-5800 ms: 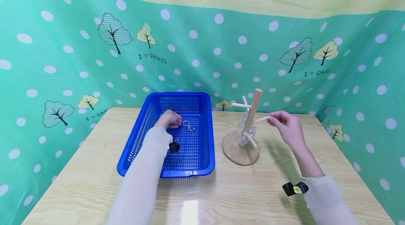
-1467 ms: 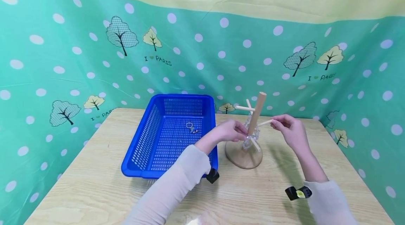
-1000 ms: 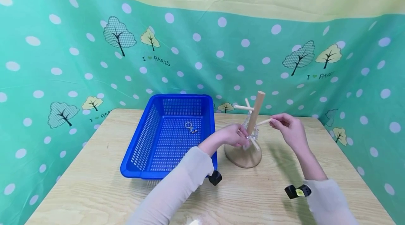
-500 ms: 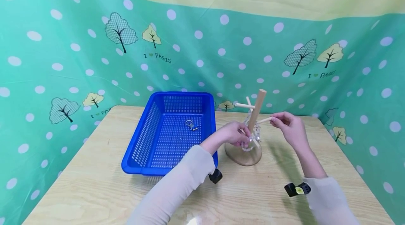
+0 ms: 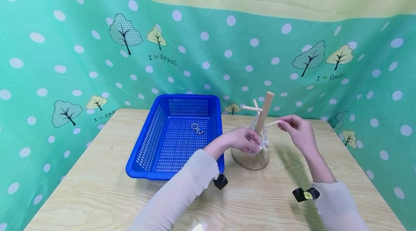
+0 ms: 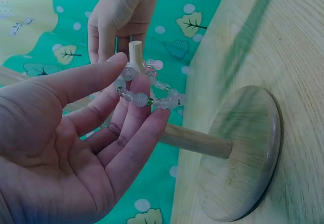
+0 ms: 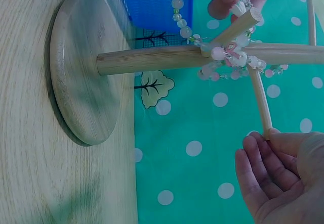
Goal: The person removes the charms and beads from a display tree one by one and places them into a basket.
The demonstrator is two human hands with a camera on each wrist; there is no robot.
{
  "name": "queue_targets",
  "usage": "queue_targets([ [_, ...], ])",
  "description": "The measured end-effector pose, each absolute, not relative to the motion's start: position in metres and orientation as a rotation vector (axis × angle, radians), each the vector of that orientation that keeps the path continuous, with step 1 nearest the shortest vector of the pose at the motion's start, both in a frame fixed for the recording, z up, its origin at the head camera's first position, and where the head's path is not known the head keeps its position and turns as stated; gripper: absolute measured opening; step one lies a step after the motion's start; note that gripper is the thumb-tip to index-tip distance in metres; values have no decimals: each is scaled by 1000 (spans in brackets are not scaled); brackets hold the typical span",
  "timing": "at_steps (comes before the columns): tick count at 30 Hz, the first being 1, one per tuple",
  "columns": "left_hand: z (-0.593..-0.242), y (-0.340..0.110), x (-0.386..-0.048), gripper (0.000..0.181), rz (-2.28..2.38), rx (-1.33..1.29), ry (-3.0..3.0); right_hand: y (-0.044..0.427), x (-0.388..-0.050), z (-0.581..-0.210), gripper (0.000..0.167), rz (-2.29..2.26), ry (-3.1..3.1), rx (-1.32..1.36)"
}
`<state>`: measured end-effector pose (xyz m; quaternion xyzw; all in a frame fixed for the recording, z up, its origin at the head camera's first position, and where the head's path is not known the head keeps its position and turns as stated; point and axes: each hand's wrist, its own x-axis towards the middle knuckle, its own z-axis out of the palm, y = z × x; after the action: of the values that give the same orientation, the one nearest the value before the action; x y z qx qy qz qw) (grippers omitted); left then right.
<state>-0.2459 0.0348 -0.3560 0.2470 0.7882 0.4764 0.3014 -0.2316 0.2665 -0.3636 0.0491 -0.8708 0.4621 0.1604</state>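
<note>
In the head view a wooden stand (image 5: 264, 112) with side pegs rises from a round base. My left hand (image 5: 243, 140) is at its front peg, pinching a bracelet (image 6: 142, 100) of clear and pale beads between thumb and fingers. The left wrist view shows the tip of this peg (image 6: 135, 52) poking up beside the bracelet; whether the loop is around it, I cannot tell. My right hand (image 5: 299, 131) pinches the end of the right-hand peg (image 7: 263, 105). More pale pink beaded bracelets (image 7: 238, 59) hang around the post where the pegs meet it.
A blue plastic basket (image 5: 130, 169) stands left of the stand, under my left forearm. On its floor lies a small thing with a ring (image 5: 195, 126) and coloured bits. A dotted green curtain (image 5: 195, 61) closes off the back and sides of the wooden table (image 5: 260, 202).
My left hand was inside the basket earliest, then came right to the stand. Over the last second it has shifted slightly right along the front peg with the bracelet. My right hand stays put.
</note>
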Motion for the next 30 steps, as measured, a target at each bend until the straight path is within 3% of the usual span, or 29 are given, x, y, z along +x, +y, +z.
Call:
queue_targets([
  [30,-348,30,-239,15,1257,669,2045,268,-232,-366,31,1303,-2489,145],
])
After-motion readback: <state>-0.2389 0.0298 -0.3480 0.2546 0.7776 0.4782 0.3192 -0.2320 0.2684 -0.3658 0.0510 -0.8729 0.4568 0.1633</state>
